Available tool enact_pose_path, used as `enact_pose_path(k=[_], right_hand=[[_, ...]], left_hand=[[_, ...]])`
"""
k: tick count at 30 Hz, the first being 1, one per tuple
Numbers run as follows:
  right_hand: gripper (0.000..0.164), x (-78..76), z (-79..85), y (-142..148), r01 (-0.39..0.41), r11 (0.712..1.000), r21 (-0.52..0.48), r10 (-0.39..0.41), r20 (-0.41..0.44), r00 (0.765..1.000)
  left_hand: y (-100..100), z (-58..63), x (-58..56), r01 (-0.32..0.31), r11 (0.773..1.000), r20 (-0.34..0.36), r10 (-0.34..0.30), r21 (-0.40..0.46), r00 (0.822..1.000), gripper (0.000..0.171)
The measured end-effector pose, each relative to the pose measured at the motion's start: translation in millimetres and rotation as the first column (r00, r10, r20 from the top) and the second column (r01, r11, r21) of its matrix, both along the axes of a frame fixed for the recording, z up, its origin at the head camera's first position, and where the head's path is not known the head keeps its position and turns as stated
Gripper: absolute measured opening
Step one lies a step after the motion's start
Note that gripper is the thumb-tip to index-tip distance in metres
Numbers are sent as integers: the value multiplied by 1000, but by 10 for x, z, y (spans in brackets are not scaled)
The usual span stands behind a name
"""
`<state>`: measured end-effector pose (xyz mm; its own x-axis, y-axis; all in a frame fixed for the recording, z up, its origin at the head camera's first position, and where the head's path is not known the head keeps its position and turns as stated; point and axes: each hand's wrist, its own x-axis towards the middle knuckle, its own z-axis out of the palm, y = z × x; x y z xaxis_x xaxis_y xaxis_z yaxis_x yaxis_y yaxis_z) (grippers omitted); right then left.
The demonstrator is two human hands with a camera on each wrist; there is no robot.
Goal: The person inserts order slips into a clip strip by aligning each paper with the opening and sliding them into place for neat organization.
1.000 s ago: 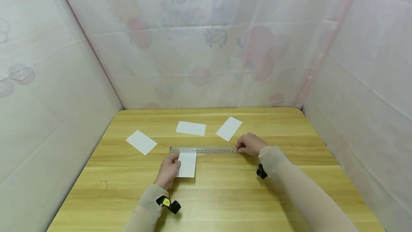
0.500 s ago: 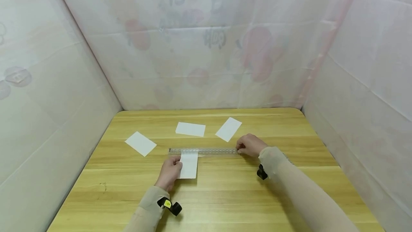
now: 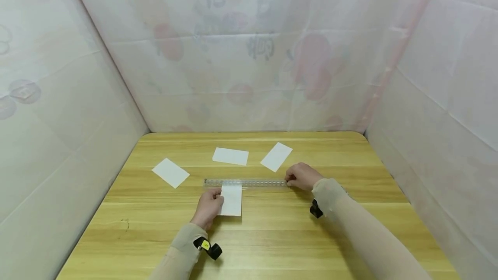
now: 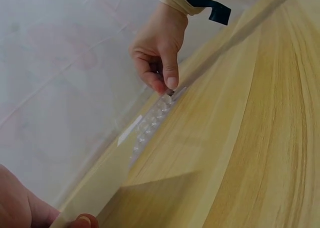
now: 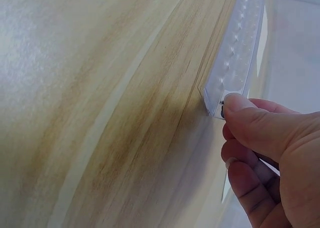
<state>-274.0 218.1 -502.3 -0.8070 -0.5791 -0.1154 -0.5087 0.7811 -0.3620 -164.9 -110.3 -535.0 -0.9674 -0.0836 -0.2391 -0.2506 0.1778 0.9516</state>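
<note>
A long clear plastic strip (image 3: pixel 264 183) with a row of rounded bumps along it lies across the middle of the table. Its right end is pinched between thumb and fingers of my right hand (image 3: pixel 302 175); the right wrist view shows the thumb (image 5: pixel 241 102) on a small dark spot there. My left hand (image 3: pixel 208 207) pinches a white card (image 3: pixel 231 201) by its left edge. The card's far edge meets the strip, left of the strip's middle. In the left wrist view the card (image 4: pixel 107 180) stands tilted, its near corner between thumb and fingers.
Three more white cards lie farther back: one at the left (image 3: pixel 170 173), one in the middle (image 3: pixel 231 156), one at the right (image 3: pixel 276 157). A patterned pale cloth (image 3: pixel 249 77) encloses the wooden table (image 3: pixel 295 241) behind and on both sides.
My left hand and the white card have slid a little to the right along the plastic strip. My right hand keeps its pinch on the strip's end, nearly unmoved.
</note>
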Motion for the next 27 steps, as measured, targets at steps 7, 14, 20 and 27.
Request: enact_pose_path(k=[7,14,20,27], right_hand=[[8,9,11,5,-28,1000,-8,27,-15,1000],[7,-1,-2,41,-29,1000,-1,29,-14,999],[7,44,-46,88,-3,1000,-10,3,3,1000],[5,83,-90,57,20,1000,-12,-20,-1,1000]], left_hand=[[48,17,-13,-9,999,34,10,-34,999,43],[107,14,-50,22,999,24,-21,-39,1000,44],[145,-56,-62,72,995,14,-71,-61,997,44],[108,-54,-53,96,992,9,-96,-79,995,33]])
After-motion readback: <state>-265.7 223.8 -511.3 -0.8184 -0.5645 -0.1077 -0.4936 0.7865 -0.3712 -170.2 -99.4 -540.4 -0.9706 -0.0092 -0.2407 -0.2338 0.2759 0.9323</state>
